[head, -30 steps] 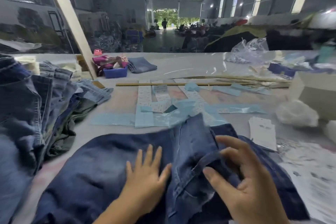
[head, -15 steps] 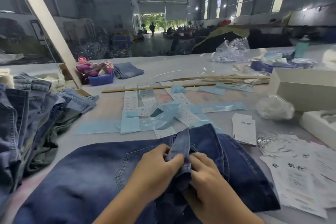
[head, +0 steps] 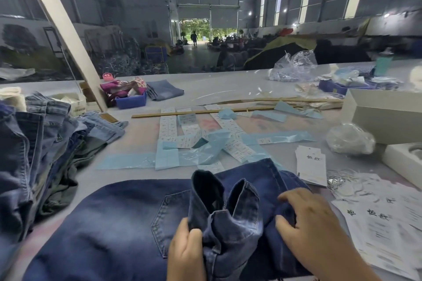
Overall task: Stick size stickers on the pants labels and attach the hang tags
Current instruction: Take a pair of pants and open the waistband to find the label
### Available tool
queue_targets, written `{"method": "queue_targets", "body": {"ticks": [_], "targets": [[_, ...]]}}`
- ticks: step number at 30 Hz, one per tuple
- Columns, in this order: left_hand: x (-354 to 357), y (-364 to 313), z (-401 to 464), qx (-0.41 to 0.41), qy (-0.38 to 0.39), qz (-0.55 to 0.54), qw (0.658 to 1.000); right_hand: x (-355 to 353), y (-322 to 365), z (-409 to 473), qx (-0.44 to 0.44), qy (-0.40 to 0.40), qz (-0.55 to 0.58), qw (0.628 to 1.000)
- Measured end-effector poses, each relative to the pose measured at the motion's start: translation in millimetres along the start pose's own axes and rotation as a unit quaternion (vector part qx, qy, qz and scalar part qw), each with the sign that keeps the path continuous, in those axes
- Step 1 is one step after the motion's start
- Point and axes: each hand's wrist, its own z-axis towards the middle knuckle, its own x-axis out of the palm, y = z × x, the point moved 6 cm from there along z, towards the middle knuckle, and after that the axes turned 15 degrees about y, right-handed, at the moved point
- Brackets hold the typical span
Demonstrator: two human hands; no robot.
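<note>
Dark blue jeans [head: 109,223] lie spread on the table in front of me, back pocket up. My left hand [head: 186,251] grips the raised, folded waistband of the jeans [head: 226,217], which stands up in two flaps. My right hand [head: 310,226] rests on the denim to the right, fingers curled into the fabric. Strips of white size stickers [head: 167,126] on light blue backing lie beyond the jeans. White hang tags [head: 310,166] sit in a small stack to the right, and more printed tags [head: 383,217] are spread at the right edge.
A pile of jeans [head: 34,143] fills the left side. White boxes [head: 386,116] and a crumpled plastic bag [head: 350,139] stand at the right. A wooden stick [head: 194,112] lies across the table. A blue bin [head: 131,100] and folded denim [head: 165,90] sit farther back.
Both hands pinched the waistband together half a second ago. Now the left hand alone holds it raised, and the right hand has moved off to the right onto the denim.
</note>
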Motion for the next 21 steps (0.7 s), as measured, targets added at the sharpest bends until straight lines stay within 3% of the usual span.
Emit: {"method": "queue_targets", "body": {"ticks": [1, 3, 5, 7, 10, 12, 15, 18, 19, 21], "targets": [[2, 10, -1, -0.010, 0.035, -0.030, 0.999, 4, -3, 1, 0.066, 0.011, -0.028, 0.997], [1, 5, -3, -0.008, -0.016, -0.061, 0.998, 10, 4, -1, 0.097, 0.022, -0.086, 0.991], [-7, -3, -3, -0.003, -0.102, -0.096, 0.990, 10, 15, -6, 0.030, -0.037, -0.022, 0.999], [-8, -14, 1, 0.031, -0.119, -0.134, 0.983, -1, 18, -15, -0.014, -0.122, 0.073, 0.990], [-23, -27, 5, 0.094, -0.168, -0.185, 0.964, -23, 18, -25, -0.054, -0.206, 0.120, 0.970], [-20, -35, 5, 0.122, -0.168, -0.251, 0.945, -25, 7, -24, -0.012, -0.181, 0.135, 0.974], [-15, -37, 2, 0.133, -0.197, -0.279, 0.930, -9, -8, -14, 0.132, 0.005, 0.034, 0.991], [-10, -37, 2, 0.130, -0.198, -0.250, 0.939, -1, -14, -10, 0.162, 0.076, -0.059, 0.982], [-5, -37, 1, 0.128, -0.190, -0.244, 0.943, -4, -11, -10, 0.148, 0.064, -0.097, 0.982], [5, -32, -1, 0.112, -0.176, -0.237, 0.949, -20, 0, -12, 0.076, -0.060, -0.056, 0.994]]}}
